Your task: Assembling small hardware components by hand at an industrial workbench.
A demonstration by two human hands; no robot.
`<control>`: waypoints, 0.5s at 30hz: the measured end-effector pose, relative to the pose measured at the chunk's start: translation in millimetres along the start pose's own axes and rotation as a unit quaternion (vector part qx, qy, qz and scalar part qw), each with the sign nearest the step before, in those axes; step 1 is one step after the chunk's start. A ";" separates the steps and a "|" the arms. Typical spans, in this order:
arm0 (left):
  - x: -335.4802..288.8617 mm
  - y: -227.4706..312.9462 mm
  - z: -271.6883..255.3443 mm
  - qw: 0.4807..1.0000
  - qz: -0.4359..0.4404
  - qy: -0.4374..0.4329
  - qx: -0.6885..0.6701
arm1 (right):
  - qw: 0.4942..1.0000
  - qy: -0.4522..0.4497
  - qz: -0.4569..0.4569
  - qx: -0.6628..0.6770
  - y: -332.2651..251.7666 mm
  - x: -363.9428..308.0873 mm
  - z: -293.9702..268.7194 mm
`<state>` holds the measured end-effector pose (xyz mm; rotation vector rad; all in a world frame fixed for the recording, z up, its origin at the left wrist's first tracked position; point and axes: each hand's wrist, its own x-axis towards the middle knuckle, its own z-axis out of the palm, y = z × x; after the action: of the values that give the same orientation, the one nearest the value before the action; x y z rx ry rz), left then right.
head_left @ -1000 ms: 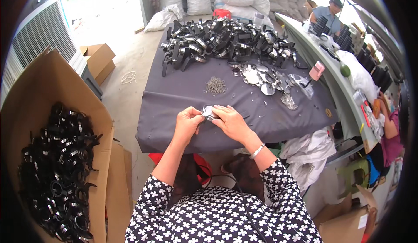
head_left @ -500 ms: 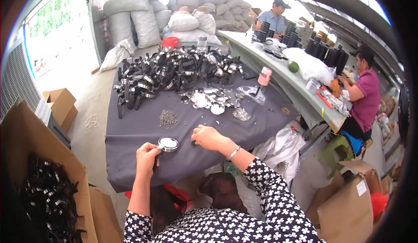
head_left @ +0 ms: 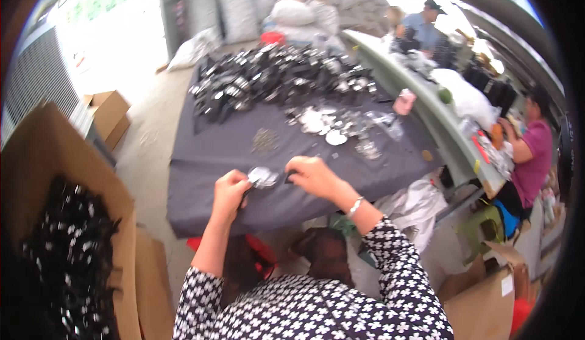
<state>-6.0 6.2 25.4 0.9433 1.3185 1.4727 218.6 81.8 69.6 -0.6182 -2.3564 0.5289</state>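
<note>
Over the front part of the dark cloth-covered table (head_left: 201, 209), my left hand (head_left: 230, 195) is closed on the black handle of a round part (head_left: 263, 177) with a shiny, silvery face. My right hand (head_left: 317, 176), just right of it, pinches a small dark piece (head_left: 290, 176), blurred and too small to name. The two hands are apart. Beyond them lie a scatter of tiny metal pieces (head_left: 265, 140), a spread of white and silver discs (head_left: 317, 122) and a heap of similar black-handled round parts (head_left: 280, 75).
At the left stands an open cardboard box (head_left: 125, 248) with many black parts. A pink-and-white container (head_left: 404, 101) sits at the table's right. Two people work along a long bench (head_left: 414, 105) on the right. Full sacks (head_left: 237, 17) are stacked behind. Another carton (head_left: 481, 306) is at lower right.
The view has swung left, shifting the scene rightward. The round part is now tilted and blurred. My right hand has come closer to it, and a small dark piece shows at its fingertips.
</note>
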 end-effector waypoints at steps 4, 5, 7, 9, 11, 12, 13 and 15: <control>3.2 0.3 0.0 1.000 0.002 0.004 -0.003 | 0.980 -0.054 0.128 0.143 -21.3 9.2 21.7; 3.6 -1.5 -3.7 1.000 -0.003 -0.006 -0.024 | 0.991 -0.037 0.059 0.114 -19.4 12.7 33.4; 2.6 -4.8 -11.9 0.999 -0.011 -0.018 -0.047 | 0.996 -0.021 -0.012 0.086 -16.6 19.9 53.8; 4.8 -5.1 -13.2 0.999 -0.005 -0.016 -0.045 | 0.989 0.053 -0.101 0.095 -14.6 27.8 67.5; 3.6 -3.0 -7.0 0.999 -0.002 -0.024 -0.046 | 0.991 0.053 -0.069 0.106 -10.2 26.7 66.9; 4.1 0.6 -1.3 1.000 0.002 -0.018 -0.020 | 0.991 0.057 -0.038 0.117 -7.0 26.5 62.3; 2.6 6.7 5.6 1.000 0.008 -0.011 0.009 | 0.991 0.055 -0.035 0.119 -5.7 25.1 62.0; -1.4 6.6 10.7 0.999 0.018 -0.012 0.033 | 0.993 0.061 -0.054 0.086 -6.0 23.6 53.2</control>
<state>3.6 7.9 33.3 1.0299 1.3460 1.4471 165.3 78.7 45.8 -0.4293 -2.1885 0.6186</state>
